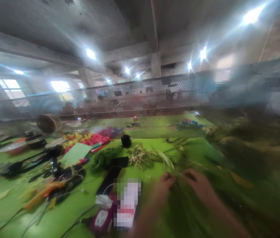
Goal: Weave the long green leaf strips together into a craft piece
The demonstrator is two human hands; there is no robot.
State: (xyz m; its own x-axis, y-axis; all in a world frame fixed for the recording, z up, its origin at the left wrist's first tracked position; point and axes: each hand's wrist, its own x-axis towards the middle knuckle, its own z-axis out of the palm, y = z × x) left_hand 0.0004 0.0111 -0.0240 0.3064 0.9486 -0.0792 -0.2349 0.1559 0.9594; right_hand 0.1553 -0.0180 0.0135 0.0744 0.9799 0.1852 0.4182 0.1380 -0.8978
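Note:
My left hand (166, 181) is over the green table (149, 195), right of centre, with its fingers curled closed. Close beside it, my right hand (194, 178) has its fingers pinched together, pointing toward the left. Blur hides what the fingers hold; faint thin green strands run below and between the hands. Just beyond them lies a bunch of pale, cream-green artificial sprigs (142, 156) with a long pale leaf (166, 158). A dark green leafy heap (244, 152), badly smeared, fills the right side of the table.
At left are an orange glue gun (45, 193) with a cord, a small fan (48, 123) and red and yellow petals (92, 138). A tissue pack (102, 218), a dark phone (110, 178) and a lit phone (128, 205) lie nearer. A perforated partition (135, 99) stands behind.

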